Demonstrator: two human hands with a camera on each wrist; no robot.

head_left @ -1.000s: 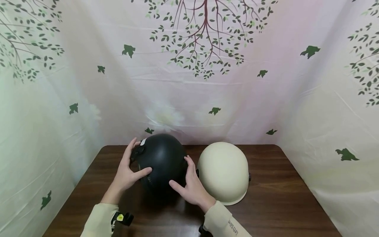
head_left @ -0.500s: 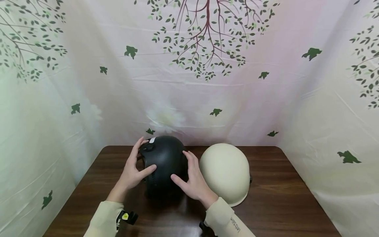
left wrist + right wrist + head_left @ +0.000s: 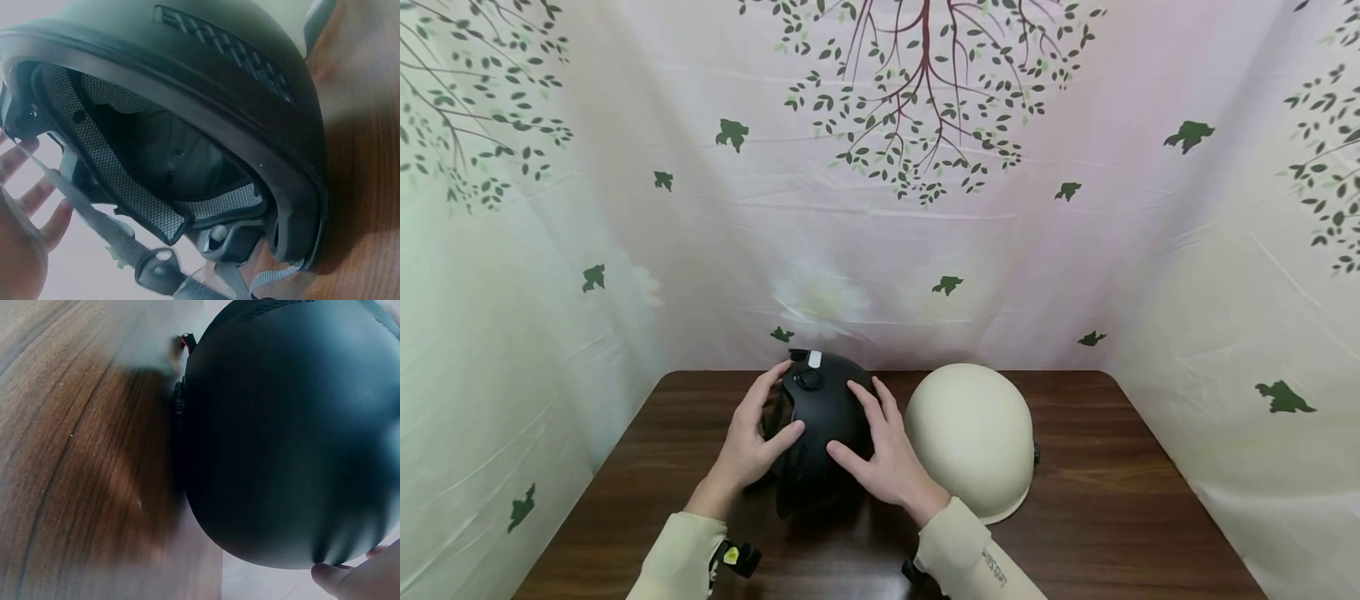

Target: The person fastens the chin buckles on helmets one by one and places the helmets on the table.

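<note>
A black helmet [image 3: 823, 417] is held between my two hands, tilted so its open underside faces left. My left hand [image 3: 748, 450] grips it at the rim, thumb on the shell and fingers at the far edge. My right hand [image 3: 891, 462] has its fingers and thumb spread round the shell's right side. In the left wrist view the mesh lining [image 3: 112, 156] and chin strap [image 3: 119, 240] show, with my left fingers beside the strap. The right wrist view shows the smooth shell [image 3: 281, 437] above wood; whether it touches the table is unclear.
A cream helmet [image 3: 970, 437] sits dome up on the brown wooden table [image 3: 1112, 500], just right of my right hand. A pale curtain [image 3: 865, 250] printed with leaves and branches encloses the table's back and sides.
Between my hands the black helmet has turned, bringing its side knob and vents to the top and its opening round to the left. The left hand has shifted slightly right; the cream helmet stays put.
</note>
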